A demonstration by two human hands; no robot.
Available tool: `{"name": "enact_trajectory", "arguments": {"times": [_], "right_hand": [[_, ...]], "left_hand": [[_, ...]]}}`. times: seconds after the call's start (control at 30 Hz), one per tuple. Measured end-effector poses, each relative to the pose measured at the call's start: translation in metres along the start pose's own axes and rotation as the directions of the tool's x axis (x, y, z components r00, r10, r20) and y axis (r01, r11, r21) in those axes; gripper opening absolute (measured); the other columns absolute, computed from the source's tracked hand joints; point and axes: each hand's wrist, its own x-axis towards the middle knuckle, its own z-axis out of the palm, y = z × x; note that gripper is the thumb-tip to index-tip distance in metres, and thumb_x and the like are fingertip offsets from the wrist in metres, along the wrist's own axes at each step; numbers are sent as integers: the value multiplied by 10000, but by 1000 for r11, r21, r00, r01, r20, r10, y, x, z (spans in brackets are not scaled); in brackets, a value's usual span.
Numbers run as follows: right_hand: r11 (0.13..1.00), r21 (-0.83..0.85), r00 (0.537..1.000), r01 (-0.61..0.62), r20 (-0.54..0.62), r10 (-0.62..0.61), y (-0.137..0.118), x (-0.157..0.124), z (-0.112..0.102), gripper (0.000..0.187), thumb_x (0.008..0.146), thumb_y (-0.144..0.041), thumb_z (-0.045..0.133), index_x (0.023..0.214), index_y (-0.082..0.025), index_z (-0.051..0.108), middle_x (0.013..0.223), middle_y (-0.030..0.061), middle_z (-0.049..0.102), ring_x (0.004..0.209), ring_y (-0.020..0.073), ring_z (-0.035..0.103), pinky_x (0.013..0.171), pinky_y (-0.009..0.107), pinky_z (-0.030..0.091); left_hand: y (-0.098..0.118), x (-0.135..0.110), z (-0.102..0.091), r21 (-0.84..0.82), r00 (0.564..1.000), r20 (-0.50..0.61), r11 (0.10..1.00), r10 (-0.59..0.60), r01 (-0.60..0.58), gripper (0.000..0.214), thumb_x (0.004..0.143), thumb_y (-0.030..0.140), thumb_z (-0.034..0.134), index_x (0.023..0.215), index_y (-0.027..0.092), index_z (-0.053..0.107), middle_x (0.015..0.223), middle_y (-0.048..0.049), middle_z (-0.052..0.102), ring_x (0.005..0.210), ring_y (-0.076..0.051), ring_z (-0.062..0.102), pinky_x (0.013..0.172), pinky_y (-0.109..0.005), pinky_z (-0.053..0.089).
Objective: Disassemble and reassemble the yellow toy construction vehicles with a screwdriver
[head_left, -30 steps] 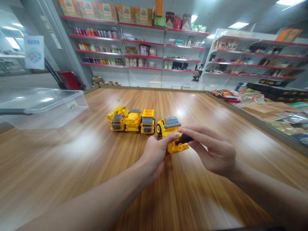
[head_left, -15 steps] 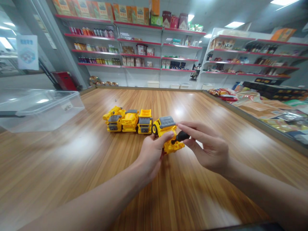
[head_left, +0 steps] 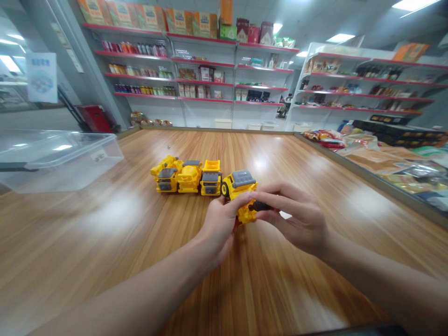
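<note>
A yellow toy truck (head_left: 241, 186) with a grey roof sits tipped on the wooden table (head_left: 105, 242), just right of three more yellow toy vehicles (head_left: 187, 176) lined up side by side. My left hand (head_left: 221, 225) grips the tipped truck from its near left side, thumb on top. My right hand (head_left: 297, 219) is closed around a small black-handled tool (head_left: 259, 206), whose tip is pressed against the truck's near end. The tool's tip is hidden between my fingers and the toy.
A clear plastic bin (head_left: 59, 158) stands at the table's left edge. Packaged goods (head_left: 378, 154) lie along a counter on the right. Store shelves (head_left: 210, 70) with red edges fill the back wall.
My right hand has slid left with the black tool, closing in on the truck. The left hand keeps its hold and the truck has barely shifted.
</note>
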Motion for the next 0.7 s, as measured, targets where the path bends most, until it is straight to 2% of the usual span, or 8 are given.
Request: {"name": "enact_trajectory", "arguments": {"times": [0.13, 0.2, 0.3, 0.43, 0.53, 0.63, 0.7], "right_hand": [[1000, 3, 999, 11, 42, -11, 0, 0, 1, 514, 884, -45, 517, 1362, -236, 529, 1269, 105, 604, 1086, 215, 613, 867, 397, 563], [1000, 2, 999, 18, 40, -18, 1, -1, 1, 507, 880, -47, 534, 1352, -232, 538, 1210, 96, 643, 1058, 208, 627, 868, 389, 566], [1000, -12, 1000, -8, 1, 8, 1, 0, 1, 467, 838, -83, 645, 1275, -244, 609, 1074, 73, 673, 909, 181, 657, 762, 331, 590], [1000, -20, 999, 20, 27, -19, -2, 2, -1, 454, 866, -67, 569, 1292, -224, 597, 1220, 111, 634, 1042, 222, 638, 849, 397, 570], [998, -12, 997, 64, 36, -63, -3, 2, -1, 476, 868, -53, 564, 1310, -227, 578, 1134, 88, 681, 1008, 202, 654, 841, 370, 577], [1000, -24, 1000, 9, -12, -9, -1, 1, -1, 456, 845, -80, 636, 1266, -255, 616, 1079, 66, 681, 919, 177, 667, 769, 319, 590], [1000, -26, 1000, -11, -11, 11, -1, 1, -1, 452, 860, -78, 604, 1280, -243, 609, 1167, 91, 655, 997, 202, 656, 830, 360, 580]], "left_hand": [[0, 0, 0, -1, 1000, -22, 1000, -6, 6, 344, 756, 284, 741, 1065, 137, 698, 1042, -107, 727, 887, -200, 673, 688, -266, 536], [0, 0, -1, -6, 1000, -14, 1000, -2, 2, 333, 746, 264, 746, 1054, 142, 703, 1054, -101, 727, 909, -204, 674, 696, -264, 533], [0, -1, 0, -20, 1000, 8, 1000, -4, 4, 337, 730, 233, 755, 1054, 155, 705, 1068, -88, 729, 945, -200, 671, 726, -255, 525], [-1, -1, 0, -32, 999, -35, 999, -18, 17, 373, 700, 264, 783, 1050, 155, 709, 1052, -93, 736, 913, -206, 682, 710, -267, 529], [-3, 0, -2, -49, 1000, -16, 999, -4, 3, 389, 683, 259, 793, 1049, 156, 710, 1038, -94, 739, 942, -219, 679, 722, -271, 531], [-3, 0, -3, -46, 1000, 13, 999, -10, 10, 369, 703, 249, 777, 1052, 153, 707, 1055, -92, 734, 969, -220, 672, 754, -275, 533], [-3, 0, -2, -36, 1000, -10, 999, -17, 17, 349, 724, 265, 765, 1047, 147, 707, 1064, -95, 731, 944, -209, 675, 747, -270, 534]]}}
